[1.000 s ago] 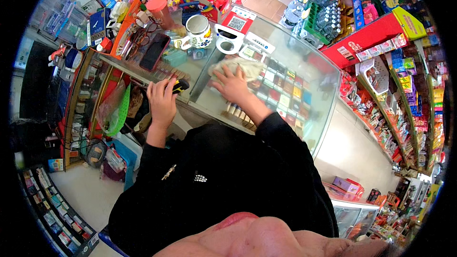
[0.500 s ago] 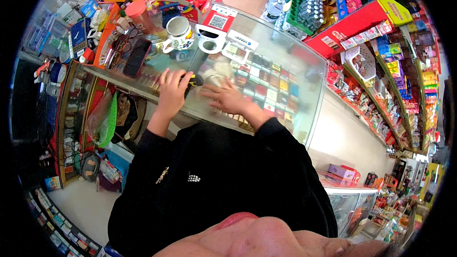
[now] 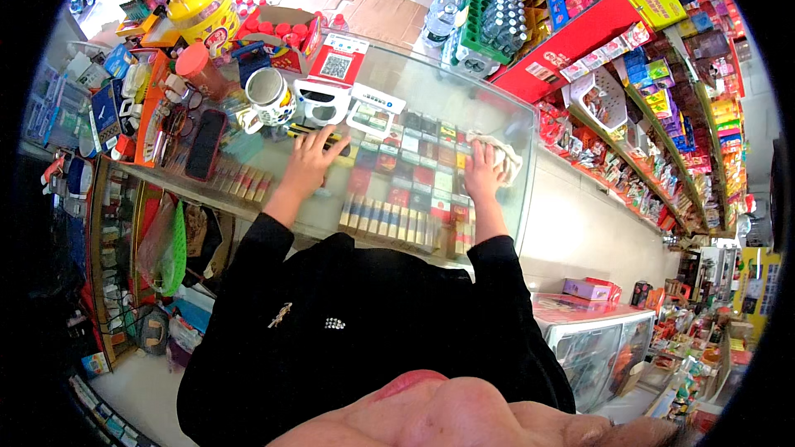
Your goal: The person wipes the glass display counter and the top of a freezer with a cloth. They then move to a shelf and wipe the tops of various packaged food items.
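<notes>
Because your right hand [image 3: 481, 174] lies extended over the crumpled off-white cloth [image 3: 510, 162], its fingers slightly apart, it seems to hold the fabric down by pressing rather than by gripping. Your left hand [image 3: 310, 161] has its fingers spread low over the glass-topped desk [image 3: 464, 99], probably to steady you; whether they touch the black-and-yellow object [image 3: 300, 129] just beyond, I cannot tell. The white patterned mug [image 3: 267, 89] and the dark rectangular phone with a reddish edge [image 3: 205, 145] sit to the left, apparently placed out of your right hand's way. Rows of small coloured boxes [image 3: 421, 175] lie beneath the glass, presumably to be seen from above. The cloth is under your right fingers, spilling out to their right and far side, near the desk's right edge and well apart from your left hand.
</notes>
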Demonstrator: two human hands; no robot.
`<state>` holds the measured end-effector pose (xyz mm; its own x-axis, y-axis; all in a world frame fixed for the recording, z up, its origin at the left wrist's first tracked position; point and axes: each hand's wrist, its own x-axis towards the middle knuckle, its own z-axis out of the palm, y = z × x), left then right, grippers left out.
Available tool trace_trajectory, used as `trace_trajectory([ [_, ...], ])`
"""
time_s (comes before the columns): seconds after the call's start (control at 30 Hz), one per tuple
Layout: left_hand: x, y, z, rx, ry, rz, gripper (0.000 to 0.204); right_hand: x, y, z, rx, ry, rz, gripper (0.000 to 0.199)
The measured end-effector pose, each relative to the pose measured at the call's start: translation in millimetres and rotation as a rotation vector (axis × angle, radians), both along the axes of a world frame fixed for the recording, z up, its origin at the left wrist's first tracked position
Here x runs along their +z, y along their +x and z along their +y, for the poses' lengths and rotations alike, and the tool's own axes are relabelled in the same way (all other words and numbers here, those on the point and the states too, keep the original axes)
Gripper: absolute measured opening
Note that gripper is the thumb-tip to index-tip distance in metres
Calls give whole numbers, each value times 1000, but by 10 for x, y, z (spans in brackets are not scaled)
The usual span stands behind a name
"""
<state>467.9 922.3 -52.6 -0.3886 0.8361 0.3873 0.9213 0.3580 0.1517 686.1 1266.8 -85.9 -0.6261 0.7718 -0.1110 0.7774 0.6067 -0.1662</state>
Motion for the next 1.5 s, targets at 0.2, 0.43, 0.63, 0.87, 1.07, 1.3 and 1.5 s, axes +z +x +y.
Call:
trace_trajectory([
  [0.2,-190,431,139,164,74,-379,51,38,-1274,270,402,-283,149,54],
  [0.43,-163,539,202,148,111,-391,46,206,-2616,79,885,-667,98,51],
  [0.63,-219,545,203,170,53,-343,50,134,-2895,58,618,-332,165,49],
  [0.87,-267,547,285,144,61,-300,50,-251,-1534,1618,101,43,77,54],
  [1.07,-239,550,353,85,112,-282,50,-158,391,2055,-141,23,159,61],
  [1.3,-150,589,187,132,106,-281,51,-45,1098,124,200,-53,250,59],
  [1.5,-199,601,190,154,227,-181,44,553,902,-1063,561,-707,324,29],
])
